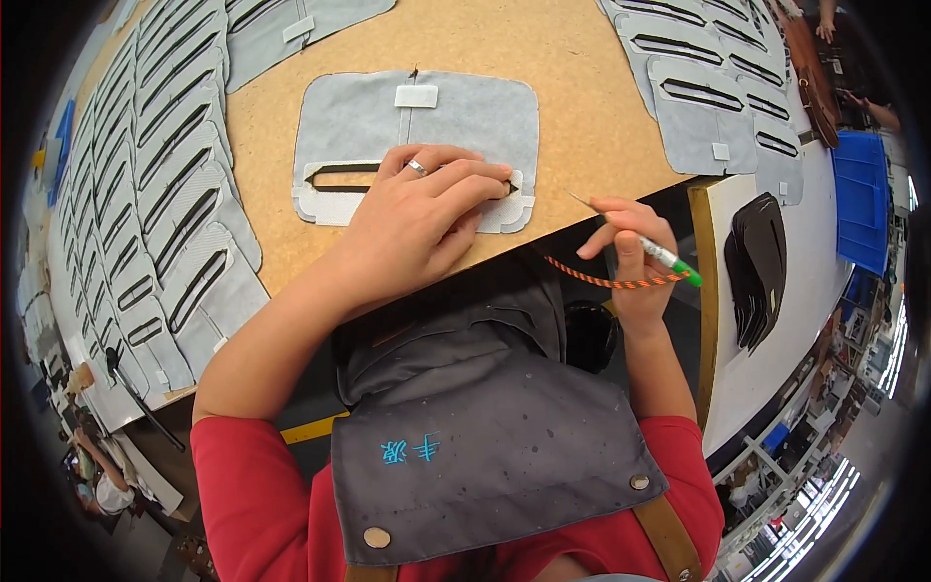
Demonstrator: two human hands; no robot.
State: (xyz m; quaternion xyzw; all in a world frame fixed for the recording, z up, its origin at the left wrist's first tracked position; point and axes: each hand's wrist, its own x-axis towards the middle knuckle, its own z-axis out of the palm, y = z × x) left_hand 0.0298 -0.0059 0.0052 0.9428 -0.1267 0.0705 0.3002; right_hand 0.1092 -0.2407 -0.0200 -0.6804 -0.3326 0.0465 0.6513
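Note:
A grey rounded panel point(335, 116) lies flat on the brown board, with a small white patch at its top and a dark-edged long slot across its lower part. My left hand point(427, 209) rests on this panel, fingers stretched over the right half of the slot and fingertips near its right end. Just off the board's near edge, my right hand point(635, 242) grips a slim pen point(659, 254) with a green end. Its thin tip points up and left toward the panel, apart from it. An orange-and-black cord point(621, 283) runs from the pen's green end.
Overlapping rows of similar slotted grey panels point(184, 145) cover the left of the board point(572, 97); more panels point(698, 97) lie at the far right. On a white surface at right sits a stack of dark pieces point(756, 272). A blue bin point(860, 199) stands beyond.

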